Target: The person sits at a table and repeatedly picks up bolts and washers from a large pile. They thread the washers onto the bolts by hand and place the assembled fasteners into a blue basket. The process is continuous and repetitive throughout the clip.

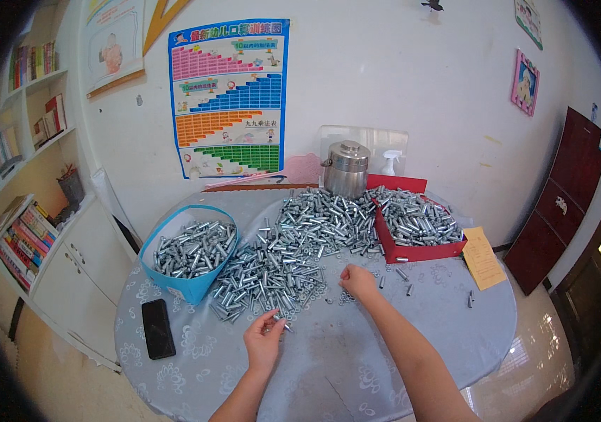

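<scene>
A round table (399, 352) holds 1 big heap of silver bolts (293, 246), too many to count. 1 blue basket (191, 285) sits left, 1 red box (420, 250) right, 1 black phone (157, 328) near. The left hand (264, 342) pinches 1 bolt (281, 323); the right hand (358, 281) curls over tiny washers (345, 298), hard to make out.

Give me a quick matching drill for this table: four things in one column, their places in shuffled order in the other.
Things:
1. blue basket
2. red tray
3. black phone
4. steel pot

Places:
A. back of the table, by the wall
B. flat on the cloth, front left
C. right side, full of metal parts
D. left side, full of metal parts

Pairs: 1-D, 2-C, 3-B, 4-A
</scene>
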